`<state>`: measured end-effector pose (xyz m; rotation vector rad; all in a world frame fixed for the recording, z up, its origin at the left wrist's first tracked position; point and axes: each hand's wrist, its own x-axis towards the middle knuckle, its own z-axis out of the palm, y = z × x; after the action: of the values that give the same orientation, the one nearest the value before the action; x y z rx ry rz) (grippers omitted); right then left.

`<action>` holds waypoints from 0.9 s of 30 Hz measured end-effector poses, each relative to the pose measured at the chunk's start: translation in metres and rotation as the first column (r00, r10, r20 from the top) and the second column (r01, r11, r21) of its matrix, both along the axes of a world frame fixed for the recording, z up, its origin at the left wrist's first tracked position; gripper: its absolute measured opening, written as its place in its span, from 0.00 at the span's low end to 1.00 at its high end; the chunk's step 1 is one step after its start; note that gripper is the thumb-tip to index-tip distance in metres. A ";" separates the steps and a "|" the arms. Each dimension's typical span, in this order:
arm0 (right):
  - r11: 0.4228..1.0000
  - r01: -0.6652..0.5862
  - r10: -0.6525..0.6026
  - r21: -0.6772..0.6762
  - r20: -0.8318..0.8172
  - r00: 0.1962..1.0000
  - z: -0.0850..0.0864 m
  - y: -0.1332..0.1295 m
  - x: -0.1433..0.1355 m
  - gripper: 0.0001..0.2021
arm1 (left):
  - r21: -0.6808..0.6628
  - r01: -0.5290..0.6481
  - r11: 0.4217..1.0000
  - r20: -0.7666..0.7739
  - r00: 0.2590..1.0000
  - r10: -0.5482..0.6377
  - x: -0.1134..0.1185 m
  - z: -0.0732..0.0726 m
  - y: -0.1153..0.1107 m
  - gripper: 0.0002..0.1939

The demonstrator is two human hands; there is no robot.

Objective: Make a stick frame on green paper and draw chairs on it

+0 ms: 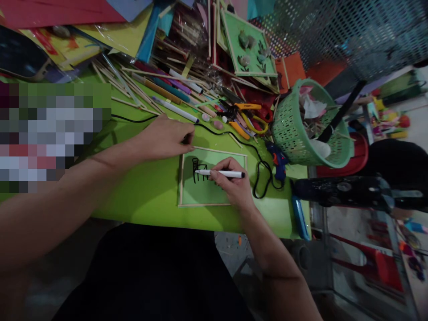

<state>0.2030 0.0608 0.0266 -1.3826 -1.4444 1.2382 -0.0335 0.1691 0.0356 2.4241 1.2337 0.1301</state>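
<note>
A green card (214, 194) framed with thin wooden sticks lies on the green table. Black lines are drawn on its left and middle part. My right hand (234, 183) is closed round a white marker (222, 173) with a black end, its tip at the drawing. My left hand (169, 137) rests at the card's upper left corner, fingers bent down; whether anything is under the fingertips is hidden.
Behind the card lie pens, sticks, yellow-handled scissors (254, 122) and pebbles. A green basket (290, 120) stands at the right, near a blue glue gun (279, 162) with its black cable. A blue object (301, 216) lies at the right edge.
</note>
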 end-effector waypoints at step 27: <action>0.965 0.248 -0.212 0.090 -0.294 0.932 -0.001 0.003 0.013 0.12 | 0.083 0.073 0.994 -0.145 0.988 -0.061 0.006 0.009 -0.009 0.12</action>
<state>0.2162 0.0642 0.0261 -1.1971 -1.1088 1.1203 -0.0270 0.1602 0.0448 2.5864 1.2282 -0.0086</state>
